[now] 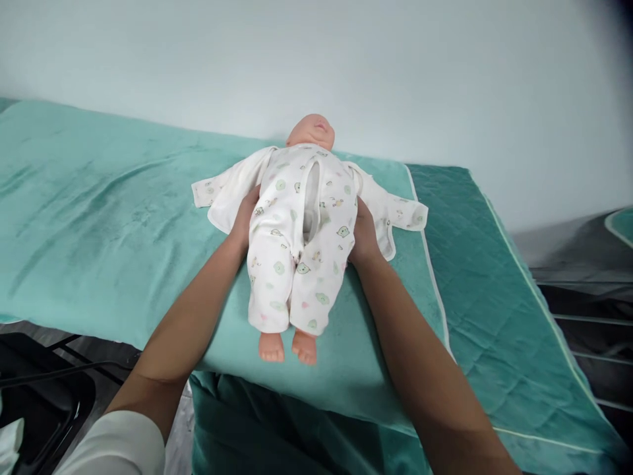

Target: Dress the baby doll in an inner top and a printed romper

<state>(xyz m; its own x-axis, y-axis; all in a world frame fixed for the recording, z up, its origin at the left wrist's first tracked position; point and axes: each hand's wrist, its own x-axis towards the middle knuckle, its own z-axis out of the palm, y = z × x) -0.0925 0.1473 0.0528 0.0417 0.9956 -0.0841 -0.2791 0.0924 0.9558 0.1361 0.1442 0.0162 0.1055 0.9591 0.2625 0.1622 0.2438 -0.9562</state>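
Note:
A baby doll [314, 132] lies on its back, head toward the wall and feet toward me. It wears white printed pants [316, 264], drawn high over the chest, with a long opening at the front. A white long-sleeved baby shirt [408, 211] spreads out beneath its upper body, sleeves to both sides. My left hand [246, 218] grips the doll at the waist on the left. On the opposite side, my right hand [364, 232] closes on the waist too. Most of the fingers are hidden behind the doll and its clothes.
Light green cloth [109, 218] covers the padded table under the doll. To the right lies a darker quilted mat [475, 284]. A white wall [316, 59] stands behind. Metal rack bars [593, 320] are at far right, and a black chair [44, 396] at lower left.

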